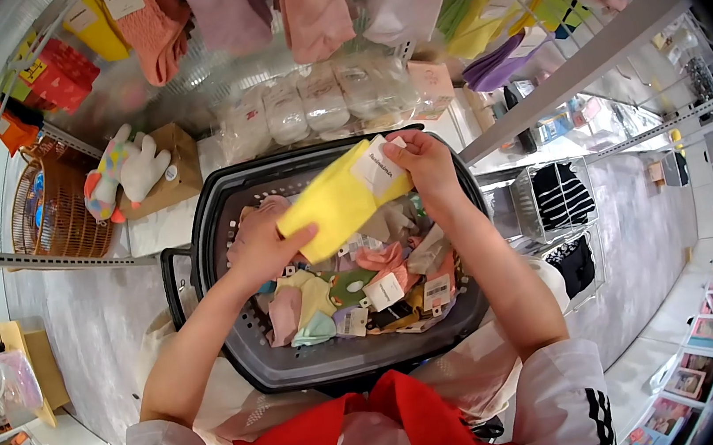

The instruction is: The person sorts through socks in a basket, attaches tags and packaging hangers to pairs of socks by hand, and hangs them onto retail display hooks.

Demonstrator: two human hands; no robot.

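A folded pair of yellow socks point(332, 203) with a white paper label point(376, 167) is stretched between my two hands. My left hand point(268, 240) grips the lower left end, thumb on top. At the label end, my right hand point(423, 161) pinches the upper right corner. Beneath the socks is a dark grey plastic basket point(272, 371), holding a jumble of socks in pink, green, cream and other colours. Several of these, like the green pair point(348, 287), lie partly covered, and white tags point(384, 291) show among them.
Socks on hooks point(314, 10) hang above the basket. Clear-wrapped white packs point(304, 104) line the shelf behind it. Plush toys point(126, 171) and a wicker basket point(61, 205) stand left. A metal post point(569, 72) slants across the right, near wire baskets point(556, 196).
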